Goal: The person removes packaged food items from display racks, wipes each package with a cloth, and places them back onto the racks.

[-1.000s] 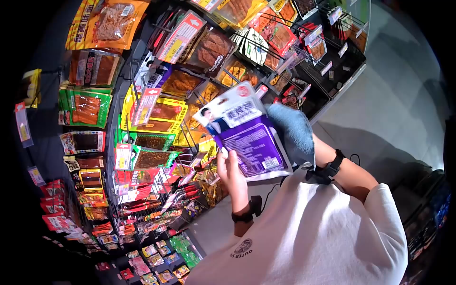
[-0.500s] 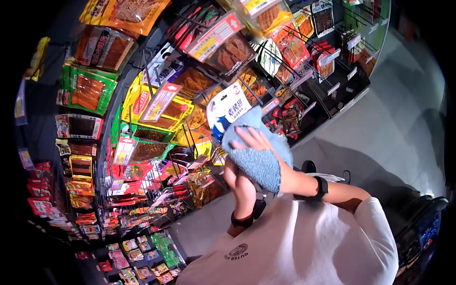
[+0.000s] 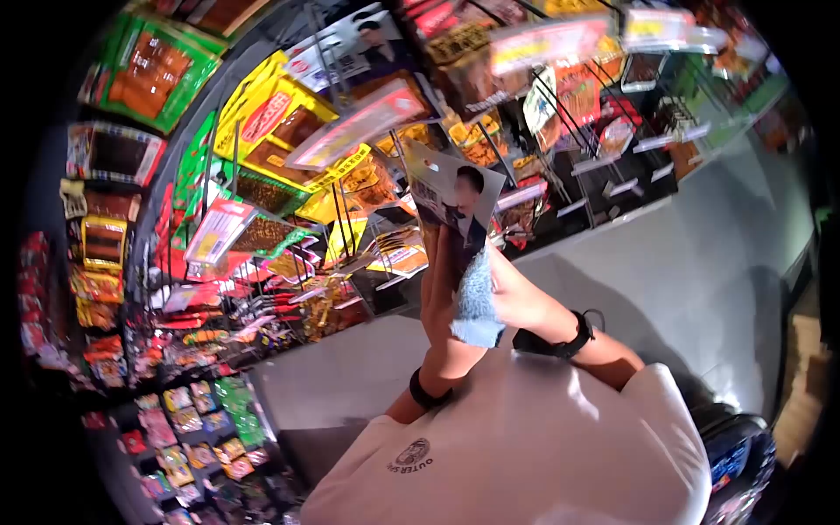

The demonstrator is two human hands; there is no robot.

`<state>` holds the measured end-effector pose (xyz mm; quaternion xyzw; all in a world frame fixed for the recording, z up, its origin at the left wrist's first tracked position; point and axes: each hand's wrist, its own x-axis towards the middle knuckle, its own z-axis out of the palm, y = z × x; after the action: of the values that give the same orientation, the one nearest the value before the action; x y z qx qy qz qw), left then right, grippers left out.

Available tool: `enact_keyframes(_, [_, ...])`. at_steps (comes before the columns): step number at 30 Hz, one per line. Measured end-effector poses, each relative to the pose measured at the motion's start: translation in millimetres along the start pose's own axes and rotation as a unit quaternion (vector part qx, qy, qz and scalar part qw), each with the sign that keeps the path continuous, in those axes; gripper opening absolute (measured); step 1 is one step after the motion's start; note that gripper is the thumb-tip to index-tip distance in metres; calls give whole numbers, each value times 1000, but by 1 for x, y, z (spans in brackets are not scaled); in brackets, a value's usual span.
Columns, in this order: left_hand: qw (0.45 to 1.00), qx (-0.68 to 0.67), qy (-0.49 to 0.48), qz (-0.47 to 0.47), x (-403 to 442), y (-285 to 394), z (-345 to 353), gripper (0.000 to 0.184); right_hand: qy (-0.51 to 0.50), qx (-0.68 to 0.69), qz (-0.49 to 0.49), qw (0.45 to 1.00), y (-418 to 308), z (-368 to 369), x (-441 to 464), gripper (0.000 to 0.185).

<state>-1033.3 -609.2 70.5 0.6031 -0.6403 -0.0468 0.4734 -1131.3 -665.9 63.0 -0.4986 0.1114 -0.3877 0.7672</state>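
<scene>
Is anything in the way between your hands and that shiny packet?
Yes, a blue cloth shows between the right hand and the lower part of the packet. Nothing visible stands between the left hand and the packet.

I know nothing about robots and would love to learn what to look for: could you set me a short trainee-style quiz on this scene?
1. True or false: black bands circle both of the person's wrists.
2. Where is the fuzzy blue-grey cloth?
a) On the floor
b) At the right hand
c) Hanging from a display hook
3. Fill in the blank: the glossy, flat plastic packet at the left hand carries a printed picture of a ____.

Key: 1. True. 2. b. 3. Person.
</scene>
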Motion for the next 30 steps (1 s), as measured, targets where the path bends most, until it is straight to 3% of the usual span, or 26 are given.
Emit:
enact_keyframes(1, [1000, -4, 19, -9, 4, -3, -1, 43, -23, -51, -42, 998, -2, -6, 5, 95])
enact_keyframes(3, [995, 65, -62, 37, 9, -9, -6, 49, 54, -79, 70, 993, 4, -13, -5, 86])
enact_keyframes(4, [991, 85, -95, 48, 10, -10, -7, 51, 98, 25, 157, 982, 0, -16, -2, 64])
enact_keyframes(5, [985, 104, -127, 60, 11, -10, -8, 53, 166, 52, 122, 977, 9, -19, -6, 44])
enact_keyframes(7, [974, 99, -187, 86, 16, -15, -7, 46, 295, 130, 111, 940, 13, -20, 1, 37])
enact_keyframes(8, [970, 84, -200, 106, 19, -16, -5, 30, 327, 139, 84, 931, 6, -17, 7, 37])
enact_keyframes(9, [969, 66, -204, 120, 26, -16, -10, 22, 321, 94, 65, 940, 13, -30, 7, 39])
enact_keyframes(12, [959, -168, -210, 87, 45, -30, -26, 13, 312, -19, 17, 950, 14, -54, 5, 36])
enact_keyframes(13, [919, -321, -224, -53, 54, -30, -38, 18, 339, -85, -1, 937, 11, -57, 9, 36])
enact_keyframes(15, [848, -480, -128, -185, 61, -37, -41, 34, 333, -12, -58, 941, -1, -57, 24, 37])
enact_keyframes(17, [817, -539, -110, -170, 86, -32, -58, 47, 214, -133, -38, 967, -12, -78, 22, 39])
enact_keyframes(19, [818, -553, -83, -138, 96, -33, -59, 60, 227, -129, -49, 964, -31, -63, 42, 44])
enact_keyframes(21, [816, -569, -34, -95, 99, -29, -53, 62, 211, -218, -35, 952, -40, -70, 58, 46])
enact_keyframes(22, [793, -604, -33, -78, 100, -26, -52, 57, 237, -117, -58, 963, -44, -64, 67, 42])
enact_keyframes(23, [768, -636, -33, -60, 100, -22, -53, 52, 203, -93, -76, 972, -43, -71, 72, 43])
enact_keyframes(25, [768, -637, -45, -37, 96, -19, -53, 45, 170, -139, -82, 972, -43, -73, 77, 43])
enact_keyframes(29, [786, -614, -69, 1, 85, -13, -53, 53, 220, -175, -63, 958, -41, -72, 81, 43])
enact_keyframes(30, [787, -614, -65, 12, 84, -11, -52, 55, 202, -240, -34, 949, -51, -53, 85, 42])
